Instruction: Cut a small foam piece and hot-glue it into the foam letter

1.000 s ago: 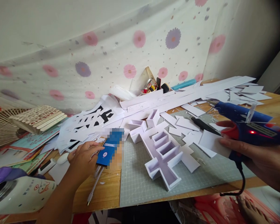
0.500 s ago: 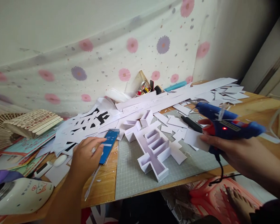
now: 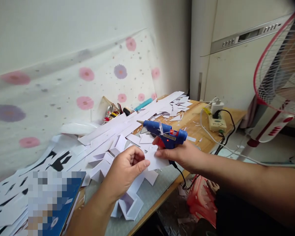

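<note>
My right hand (image 3: 179, 155) is wrapped around the handle of a blue hot glue gun (image 3: 157, 126), its nozzle pointing left and a red light lit. Between the same hand's thumb and fingers is a small flat piece of white card (image 3: 153, 159). My left hand (image 3: 126, 168) has curled fingers, with the thumb tip against the card's left edge. Below and behind the left hand lies a white model of folded card walls (image 3: 131, 205), partly covered by that hand and forearm. It sits on a grey cutting mat (image 3: 159, 190).
White card strips (image 3: 127, 126) and offcuts stretch along the table's back. A blue phone (image 3: 66, 200) lies at left, partly pixelated. Tools stand in a holder (image 3: 110, 114) by the wall. At right are a power strip (image 3: 217, 123), cables and an electric fan (image 3: 280, 75).
The view has swung right, bringing the fan and power strip into sight. My left hand has left the phone and come to the card beside the glue gun.
</note>
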Available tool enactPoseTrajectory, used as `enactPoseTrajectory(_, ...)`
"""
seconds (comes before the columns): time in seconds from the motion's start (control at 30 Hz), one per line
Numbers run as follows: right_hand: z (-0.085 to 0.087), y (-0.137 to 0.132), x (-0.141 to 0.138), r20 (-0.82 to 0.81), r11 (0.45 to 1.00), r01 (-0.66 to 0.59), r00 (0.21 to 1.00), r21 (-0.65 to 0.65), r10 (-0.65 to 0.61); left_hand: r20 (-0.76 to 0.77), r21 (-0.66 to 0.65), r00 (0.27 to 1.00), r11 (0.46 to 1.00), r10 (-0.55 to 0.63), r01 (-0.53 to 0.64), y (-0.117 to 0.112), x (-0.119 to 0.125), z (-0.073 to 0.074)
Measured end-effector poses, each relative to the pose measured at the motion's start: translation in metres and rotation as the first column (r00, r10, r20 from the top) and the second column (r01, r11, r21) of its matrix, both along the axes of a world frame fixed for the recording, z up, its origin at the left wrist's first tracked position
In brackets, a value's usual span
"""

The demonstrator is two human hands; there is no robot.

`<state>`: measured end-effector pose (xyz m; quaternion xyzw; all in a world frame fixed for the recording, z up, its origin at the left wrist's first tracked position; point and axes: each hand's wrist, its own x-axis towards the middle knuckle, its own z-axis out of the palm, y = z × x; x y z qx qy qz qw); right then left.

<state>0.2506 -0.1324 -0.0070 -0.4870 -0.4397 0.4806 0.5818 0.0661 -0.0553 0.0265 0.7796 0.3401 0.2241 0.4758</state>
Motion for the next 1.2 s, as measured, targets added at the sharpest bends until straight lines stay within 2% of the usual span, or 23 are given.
enactPoseTrajectory(0.13, -0.001, -0.001, 0.007, -0.008, 0.999, 0.001, 1.000, 0.041, 0.000, -0.063, -0.141, 0.993, 0.986, -0.099, 0.090, 0.003, 0.002, -0.007)
enactPoseTrajectory(0.3, -0.007, -0.004, 0.025, -0.017, 0.995, -0.047, 0.999, 0.089, 0.049, 0.095, -0.283, 0.994, 0.959, 0.060, -0.031, 0.014, -0.005, -0.013)
enactPoseTrajectory(0.43, -0.005, -0.012, 0.038, 0.044, 0.995, -0.070, 0.997, 0.074, 0.067, 0.159, -0.361, 0.979, 0.930, 0.128, -0.063, 0.020, -0.010, -0.010)
enactPoseTrajectory(0.57, -0.001, -0.019, 0.037, 0.087, 0.991, -0.133, 0.988, 0.016, 0.131, 0.199, -0.401, 0.969, 0.914, 0.148, -0.058, 0.023, -0.010, -0.009)
enactPoseTrajectory(0.83, 0.003, -0.023, 0.034, 0.122, 0.995, -0.053, 0.991, -0.079, 0.063, 0.228, -0.414, 0.966, 0.910, 0.121, -0.016, 0.027, -0.015, -0.010)
enactPoseTrajectory(1.2, 0.005, -0.027, 0.035, 0.159, 0.997, -0.044, 0.986, -0.065, 0.054, 0.215, -0.397, 0.973, 0.918, 0.079, 0.013, 0.025, -0.017, -0.011)
